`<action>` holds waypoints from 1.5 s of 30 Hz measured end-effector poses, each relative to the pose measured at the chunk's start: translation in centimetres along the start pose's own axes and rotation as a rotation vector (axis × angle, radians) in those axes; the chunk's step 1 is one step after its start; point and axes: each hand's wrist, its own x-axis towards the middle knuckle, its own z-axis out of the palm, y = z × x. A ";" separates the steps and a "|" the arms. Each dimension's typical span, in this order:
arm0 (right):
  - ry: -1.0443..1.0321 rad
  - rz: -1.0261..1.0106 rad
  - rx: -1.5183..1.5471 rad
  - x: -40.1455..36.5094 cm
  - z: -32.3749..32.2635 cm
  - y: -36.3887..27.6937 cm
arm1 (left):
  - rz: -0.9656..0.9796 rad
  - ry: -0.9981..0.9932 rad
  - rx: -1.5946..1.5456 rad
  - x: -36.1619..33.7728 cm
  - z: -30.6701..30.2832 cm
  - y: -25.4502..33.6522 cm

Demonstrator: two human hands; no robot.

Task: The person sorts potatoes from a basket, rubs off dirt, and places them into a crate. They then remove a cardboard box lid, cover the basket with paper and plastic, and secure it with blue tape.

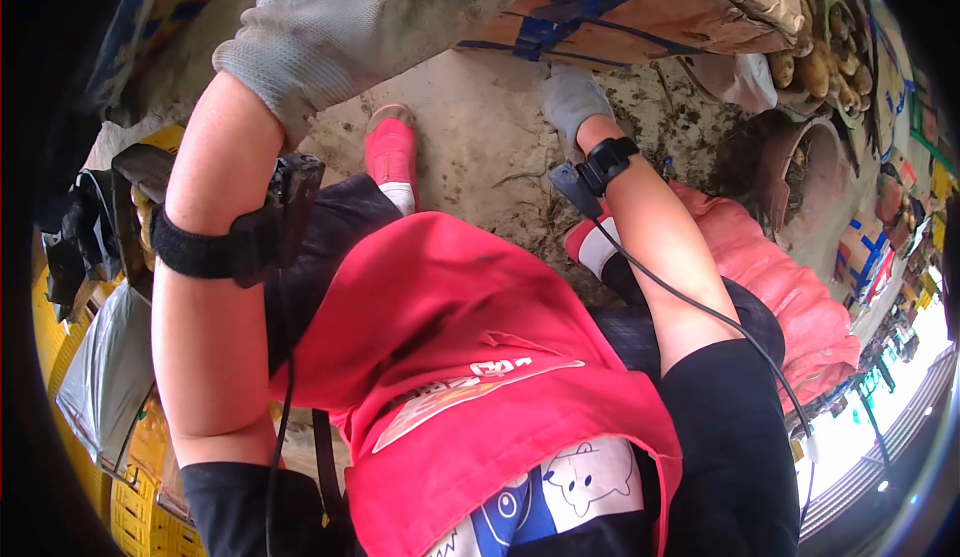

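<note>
A cardboard box (pixel 690 17) with strips of blue tape fills the top of the view. My left hand (pixel 350 32), in a grey knit work glove, grips the box's left part, its thumb lying across the near side. The tips of its other fingers run out of view at the top. Lower and further right, my right hand (pixel 573 107), gloved too, reaches to the box's bottom edge. The box hides its fingertips, but the hand appears to hold that edge from below.
Under me is a dirty concrete floor (pixel 470 127). A round clay-coloured pipe or pot (pixel 805 172) lies right, near a pile of brown roots or tubers (pixel 830 62). A pinkish-red sack (pixel 770 277) rests by my right leg. Yellow crates (pixel 140 507) and a grey plastic bag (pixel 105 372) stand left.
</note>
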 end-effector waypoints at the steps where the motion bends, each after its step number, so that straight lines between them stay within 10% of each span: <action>1: -0.120 -0.057 -0.101 0.8 0.1 0.4 | -0.022 -0.030 -0.047 0.1 0.0 0.0; 6: -0.462 -0.456 -0.758 3.9 -0.8 -0.9 | 0.027 -0.006 -0.115 0.4 0.4 0.0; 12: -0.411 -0.625 -0.787 7.2 2.4 1.1 | 0.175 0.231 0.027 0.1 1.5 -0.6; 18: -0.437 -0.803 -0.928 9.6 15.2 7.6 | 0.096 0.060 0.024 -0.1 0.8 -1.1; 20: -0.564 -0.550 -0.668 4.3 9.1 3.9 | 0.142 0.094 -0.020 0.0 0.4 -1.2; 22: -0.252 0.119 0.067 3.5 11.2 5.0 | 0.069 -0.078 0.015 0.1 -1.1 -0.9; 26: -0.110 -0.072 0.125 1.5 4.6 2.7 | -0.265 -0.201 -0.289 -1.9 -0.8 -1.4; 40: -0.010 0.042 0.291 2.1 4.4 3.6 | -0.288 -0.452 -0.209 -1.0 -1.8 -1.7; 45: -0.101 -0.236 0.080 7.7 8.4 4.4 | -0.171 -0.455 -0.206 -0.8 -1.3 -1.7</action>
